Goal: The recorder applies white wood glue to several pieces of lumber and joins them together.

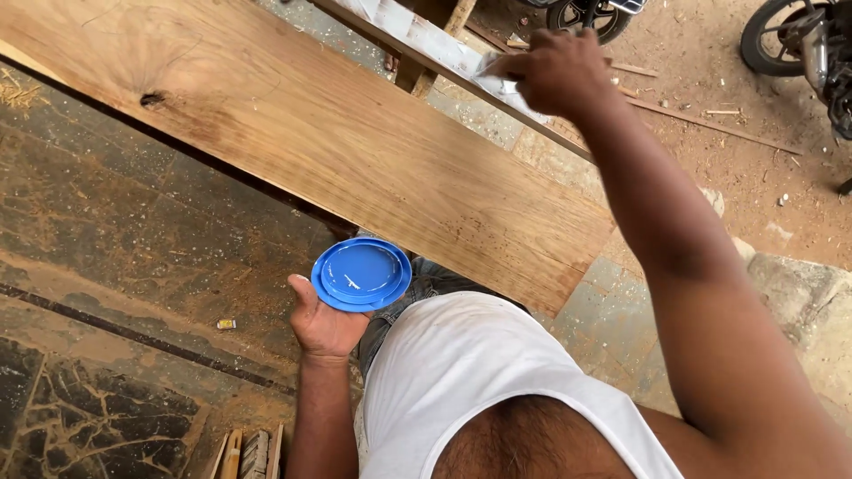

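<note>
My left hand (321,321) holds a round blue plastic lid (361,273) flat, close to my body, just below the near edge of a wide wooden board (302,133). The lid carries a thin smear of white paste. My right hand (555,71) reaches out over the far side of the board. Its fingers are closed on a small whitish piece (497,78) pressed against the edge of a narrow wooden strip (426,49) coated white. What the whitish piece is cannot be made out.
The board has a dark knot (153,98) near its left end. Below it lies a dusty stone floor (133,266) with sawdust. Two parked motorbike wheels (781,35) stand on the sandy ground at the top right. Wood scraps (248,452) lie at the bottom.
</note>
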